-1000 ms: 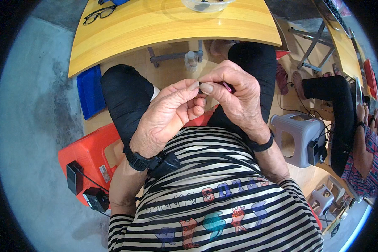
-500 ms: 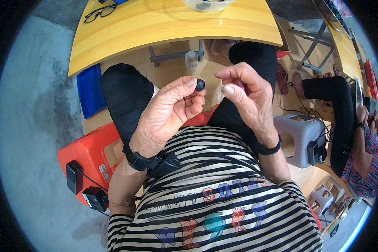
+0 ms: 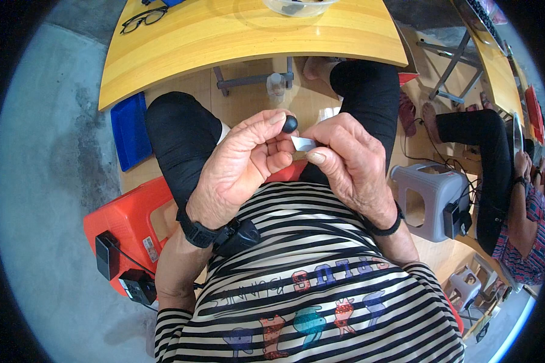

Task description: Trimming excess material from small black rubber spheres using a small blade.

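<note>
My left hand point(image 3: 239, 154) pinches a small round black ball-like piece point(image 3: 289, 124) between thumb and index finger, with the other fingers curled below it. Close beside it, my right hand point(image 3: 351, 160) grips a small flat grey-white piece with a slanted end point(image 3: 303, 144), like a short blade. Its tip points left, just under the black ball-like piece and close to the left fingers; whether it touches them I cannot tell. The rest of the flat piece is hidden inside the right hand. Both hands are held above my lap, in front of the table edge.
Ahead stands a yellow wooden table point(image 3: 254, 36) bearing eyeglasses point(image 3: 144, 19) and a clear plastic bowl point(image 3: 300, 6). A blue tray point(image 3: 131, 133) leans at left. A red stool point(image 3: 124, 212), a grey stool point(image 3: 433, 199) with cables, and another person's arm point(image 3: 521, 212) flank me.
My right hand has moved slightly down and left and turned, so that the flat grey-white piece now shows beside the black ball-like piece. The left hand has hardly moved.
</note>
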`<action>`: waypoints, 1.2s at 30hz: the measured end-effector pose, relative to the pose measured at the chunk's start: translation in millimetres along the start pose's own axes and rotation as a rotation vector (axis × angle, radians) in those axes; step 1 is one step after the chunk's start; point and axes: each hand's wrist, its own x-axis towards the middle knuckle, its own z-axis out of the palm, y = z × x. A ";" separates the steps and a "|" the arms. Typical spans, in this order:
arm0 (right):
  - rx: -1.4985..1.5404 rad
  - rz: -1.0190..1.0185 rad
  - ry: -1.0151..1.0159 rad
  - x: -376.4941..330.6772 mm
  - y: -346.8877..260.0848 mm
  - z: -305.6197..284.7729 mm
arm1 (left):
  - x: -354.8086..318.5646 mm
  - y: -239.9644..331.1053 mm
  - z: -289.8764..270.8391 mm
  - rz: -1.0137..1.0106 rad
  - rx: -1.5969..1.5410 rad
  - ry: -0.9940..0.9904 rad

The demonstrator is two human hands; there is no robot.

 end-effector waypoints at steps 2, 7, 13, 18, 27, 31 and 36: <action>0.000 -0.007 0.010 0.8 0.0 0.6 | 0.4 0.3 0.5 -0.007 -0.011 -0.007; -0.022 -0.024 0.027 4.7 -0.8 -1.0 | -1.4 0.8 3.3 -0.008 0.012 0.011; -0.045 -0.011 0.031 6.6 -1.1 1.3 | -1.4 0.4 3.0 -0.004 0.022 -0.004; -0.042 -0.007 0.042 7.4 -1.1 2.0 | -1.9 0.6 2.6 0.006 0.022 -0.030; -0.042 0.000 0.051 7.1 1.9 4.5 | -0.1 -0.8 -2.7 0.026 0.052 -0.081; -0.047 -0.009 0.053 6.5 4.3 5.5 | -0.2 -1.4 -2.8 0.037 0.055 -0.082; -0.058 0.017 0.062 5.6 4.1 7.1 | 0.3 -2.1 -4.1 0.055 0.080 -0.063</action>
